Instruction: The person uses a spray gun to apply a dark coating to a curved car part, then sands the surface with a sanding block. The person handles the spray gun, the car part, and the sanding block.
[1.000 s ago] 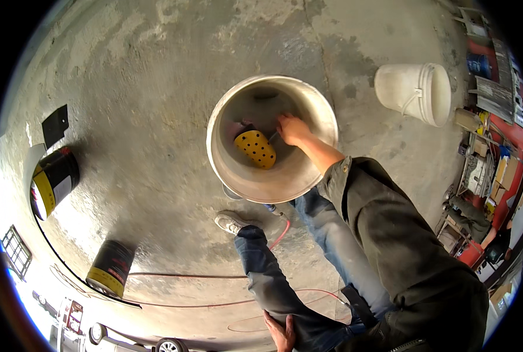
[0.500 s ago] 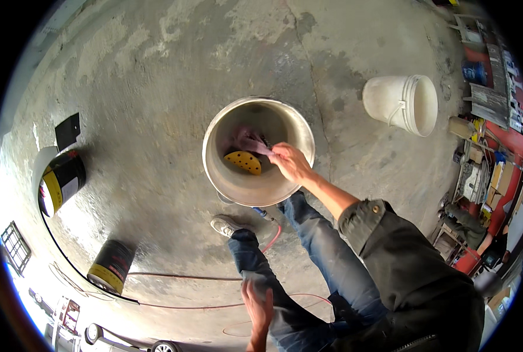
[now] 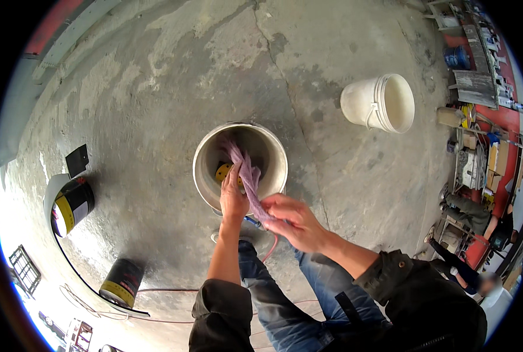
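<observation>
A long, twisted, pale purple cloth (image 3: 251,183) hangs into a pale bucket (image 3: 276,161) on the floor in front of me. My right hand (image 3: 295,222) grips the cloth's near end just outside the rim. My left hand (image 3: 234,196) reaches over the near rim with its fingers closed against the cloth's left side; its grip is partly hidden. Down in the bucket lies a yellow sanding disc (image 3: 221,171) with dark holes, partly covered by my left hand and the cloth.
A white bucket (image 3: 360,104) lies on its side to the right. Two black-and-yellow cans (image 3: 122,278) stand at left, with a dark flat piece (image 3: 77,160) nearby. A red hose (image 3: 270,249) runs by my legs. Cluttered shelves (image 3: 472,170) and a person (image 3: 458,267) are at far right.
My right hand has pulled the cloth up and toward me, out past the rim. My left hand has come from beside my leg to the cloth. More of the cloth shows.
</observation>
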{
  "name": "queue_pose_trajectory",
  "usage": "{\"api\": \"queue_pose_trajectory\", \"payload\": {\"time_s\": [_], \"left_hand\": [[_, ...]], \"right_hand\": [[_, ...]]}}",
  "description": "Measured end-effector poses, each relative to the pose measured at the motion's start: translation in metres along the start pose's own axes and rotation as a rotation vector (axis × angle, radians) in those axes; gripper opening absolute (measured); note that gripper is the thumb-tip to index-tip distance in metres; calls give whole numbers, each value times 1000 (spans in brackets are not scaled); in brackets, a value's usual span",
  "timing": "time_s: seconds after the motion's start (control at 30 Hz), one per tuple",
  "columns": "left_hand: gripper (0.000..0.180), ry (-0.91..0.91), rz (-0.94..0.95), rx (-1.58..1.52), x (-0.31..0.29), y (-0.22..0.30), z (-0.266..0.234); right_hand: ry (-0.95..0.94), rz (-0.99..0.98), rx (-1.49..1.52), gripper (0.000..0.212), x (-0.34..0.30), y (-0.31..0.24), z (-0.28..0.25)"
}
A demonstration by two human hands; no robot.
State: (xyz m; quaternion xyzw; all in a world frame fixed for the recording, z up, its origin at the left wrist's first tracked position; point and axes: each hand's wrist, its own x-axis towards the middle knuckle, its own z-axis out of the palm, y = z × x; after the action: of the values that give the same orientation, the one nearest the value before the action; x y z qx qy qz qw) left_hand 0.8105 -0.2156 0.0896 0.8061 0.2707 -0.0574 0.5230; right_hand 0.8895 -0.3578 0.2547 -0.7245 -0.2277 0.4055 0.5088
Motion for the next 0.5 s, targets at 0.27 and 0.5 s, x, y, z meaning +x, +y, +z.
{"api": "queue_pose_trajectory", "payload": {"time_s": [0.27, 0.5], "left_hand": [[51, 58, 59, -267, 15, -30, 37], [34, 105, -309, -230, -20, -12, 48]], "right_hand": [[-101, -90, 266, 14, -22, -57, -30], [176, 74, 186, 19, 22, 20, -19]]}}
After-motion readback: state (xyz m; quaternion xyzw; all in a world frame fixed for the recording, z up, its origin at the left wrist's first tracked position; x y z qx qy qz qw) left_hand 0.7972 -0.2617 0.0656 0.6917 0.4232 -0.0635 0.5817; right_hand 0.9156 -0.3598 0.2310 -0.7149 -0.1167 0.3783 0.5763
